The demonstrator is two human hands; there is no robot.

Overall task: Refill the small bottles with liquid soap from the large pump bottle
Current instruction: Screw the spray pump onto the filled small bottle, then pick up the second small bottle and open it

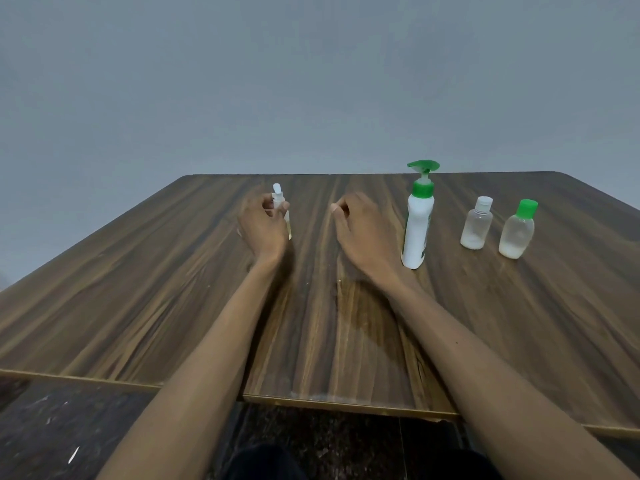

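Preparing the first small bottle for filling, by the look of it. Left hand (265, 223) closed around a slim clear bottle (283, 216) with a white flip cap, held upright on or just above the wooden table (138, 289); contact with the tabletop cannot be told. Right hand (360, 226) empty, fingers loosely curled, hovering between the slim clear bottle and the large pump bottle (418, 223), touching neither.

Large pump bottle: white body, green pump head, upright just to the right of the right hand. Two further small bottles upright to its right: a white-capped bottle (477, 225), then a green-capped bottle (518, 230), near each other and apart from the pump. Both capped, each with a shallow pale layer at the bottom.

Judged step: cap of the held bottle apparently up or part-open; too small to confirm.

Next move calls for:
- clearing the cap fully from the neck with the right hand;
- bringing the open neck directly under the pump nozzle;
- steadying the narrow bottle while pressing the pump, a small mouth leaving little margin for drips.
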